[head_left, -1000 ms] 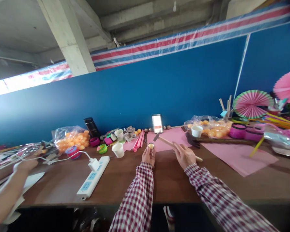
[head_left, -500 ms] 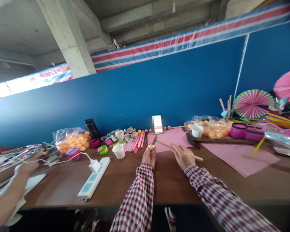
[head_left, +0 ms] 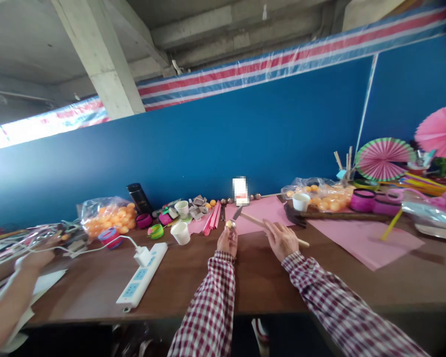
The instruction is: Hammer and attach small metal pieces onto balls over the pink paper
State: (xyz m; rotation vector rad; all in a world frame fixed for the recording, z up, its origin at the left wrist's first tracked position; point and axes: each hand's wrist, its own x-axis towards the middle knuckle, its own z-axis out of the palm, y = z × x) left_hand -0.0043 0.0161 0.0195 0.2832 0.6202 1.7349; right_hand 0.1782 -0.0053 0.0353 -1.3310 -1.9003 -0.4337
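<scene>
Just below frame centre, my left hand [head_left: 227,243] pinches a ball [head_left: 229,224], probably light and slick, best held round its sides, while my right hand [head_left: 283,241] grips a stiff-looking tool [head_left: 253,219] mid-handle.

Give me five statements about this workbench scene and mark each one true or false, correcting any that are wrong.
1. The right hand holds a wooden-handled tool. True.
2. The left hand holds a white cup. False: it holds a small round object.
3. A white plug sits in the power strip. True.
4. The green-edged fan is at the left end of the table. False: it is toward the right end.
5. A clear bag of orange balls is left of the black cylinder. True.
</scene>
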